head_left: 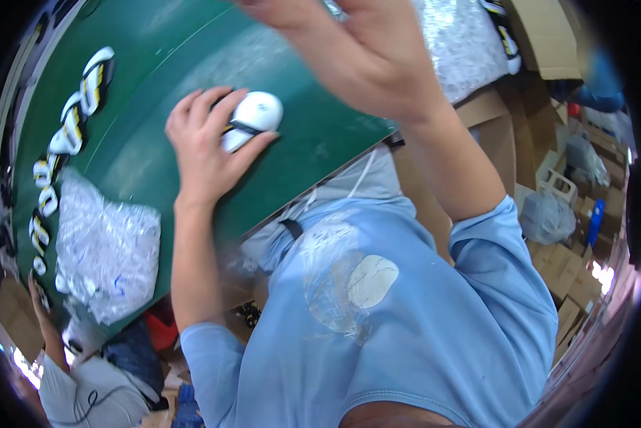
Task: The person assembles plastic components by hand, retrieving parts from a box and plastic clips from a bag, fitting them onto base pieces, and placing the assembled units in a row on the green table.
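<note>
My left hand (210,132) rests on the green table, its fingers and thumb curved round a white rounded head cover (260,110) with black and yellow trim. The cover's smooth white end faces up past my fingertips. My right hand (377,60) is raised over the table's far side, close to the camera. The upper edge of the picture cuts off most of its fingers, so what they hold, if anything, is out of sight. Nearest to it on the right lies a big clear plastic bag (459,46).
More white, black and yellow covers (67,135) lie in a curved row along the table's left side. Beside them is a bundle of clear plastic bags (106,246). Cardboard boxes (491,128) stand on the right. Another person (96,392) is at the lower left.
</note>
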Action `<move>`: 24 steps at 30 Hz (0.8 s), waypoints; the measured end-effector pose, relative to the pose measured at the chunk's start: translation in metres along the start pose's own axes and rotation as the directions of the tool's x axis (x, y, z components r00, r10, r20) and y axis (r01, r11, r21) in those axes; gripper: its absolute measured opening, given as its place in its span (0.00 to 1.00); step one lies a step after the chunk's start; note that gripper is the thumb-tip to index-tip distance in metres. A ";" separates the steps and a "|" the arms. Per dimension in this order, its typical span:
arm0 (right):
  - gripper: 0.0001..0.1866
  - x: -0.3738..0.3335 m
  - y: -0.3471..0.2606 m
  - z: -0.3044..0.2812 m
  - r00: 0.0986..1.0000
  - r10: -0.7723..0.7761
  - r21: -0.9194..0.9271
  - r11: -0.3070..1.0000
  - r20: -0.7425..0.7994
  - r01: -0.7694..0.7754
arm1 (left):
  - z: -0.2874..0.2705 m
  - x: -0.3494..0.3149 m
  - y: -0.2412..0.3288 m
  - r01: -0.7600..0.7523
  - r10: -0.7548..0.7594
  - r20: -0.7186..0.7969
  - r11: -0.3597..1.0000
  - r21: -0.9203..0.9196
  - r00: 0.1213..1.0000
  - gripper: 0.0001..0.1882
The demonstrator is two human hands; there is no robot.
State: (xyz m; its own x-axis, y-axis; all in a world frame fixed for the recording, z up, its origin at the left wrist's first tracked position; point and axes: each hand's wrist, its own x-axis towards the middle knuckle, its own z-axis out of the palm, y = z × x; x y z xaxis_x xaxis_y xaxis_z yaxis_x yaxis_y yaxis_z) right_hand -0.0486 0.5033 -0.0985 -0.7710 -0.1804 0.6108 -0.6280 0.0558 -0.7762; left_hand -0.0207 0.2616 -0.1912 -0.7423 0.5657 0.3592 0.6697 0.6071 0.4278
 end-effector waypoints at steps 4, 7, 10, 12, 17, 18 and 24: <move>0.13 -0.047 -0.041 -0.087 0.886 0.446 -0.603 0.745 0.131 -0.285 | -0.028 0.036 -0.055 0.053 -0.055 -0.094 0.998 -0.027 0.994 0.30; 0.11 -0.078 -0.022 -0.107 0.832 0.410 -0.828 0.551 0.373 0.100 | -0.039 0.100 -0.121 0.205 -0.174 -0.117 0.906 0.371 0.978 0.32; 0.09 -0.092 -0.008 -0.104 0.731 0.521 -0.830 0.546 0.441 0.112 | -0.009 0.156 -0.154 0.120 -0.042 -0.243 0.941 0.317 0.969 0.37; 0.08 -0.094 -0.002 -0.101 0.717 0.539 -0.831 0.547 0.443 0.101 | 0.025 0.200 -0.134 0.103 -0.067 -0.158 0.966 0.235 0.985 0.44; 0.07 -0.089 -0.004 -0.091 0.714 0.519 -0.793 0.604 0.470 0.083 | 0.101 0.285 -0.070 0.392 -0.391 -0.039 0.905 0.167 0.919 0.60; 0.06 -0.089 -0.008 -0.092 0.775 0.497 -0.769 0.639 0.391 -0.023 | 0.109 0.293 -0.046 0.456 -0.458 -0.024 0.878 0.142 0.889 0.59; 0.07 -0.085 -0.026 -0.092 0.903 0.395 -0.520 0.814 0.170 -0.258 | 0.104 0.296 -0.040 0.442 -0.444 0.025 0.896 0.046 0.896 0.43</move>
State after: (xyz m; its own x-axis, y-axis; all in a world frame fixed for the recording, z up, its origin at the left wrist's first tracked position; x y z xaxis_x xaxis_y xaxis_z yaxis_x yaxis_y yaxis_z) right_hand 0.0234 0.6075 -0.1154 -0.9261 -0.3080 0.2179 -0.3672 0.6029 -0.7083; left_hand -0.2648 0.4627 -0.1885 -0.9615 0.2515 0.1112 0.2727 0.8198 0.5035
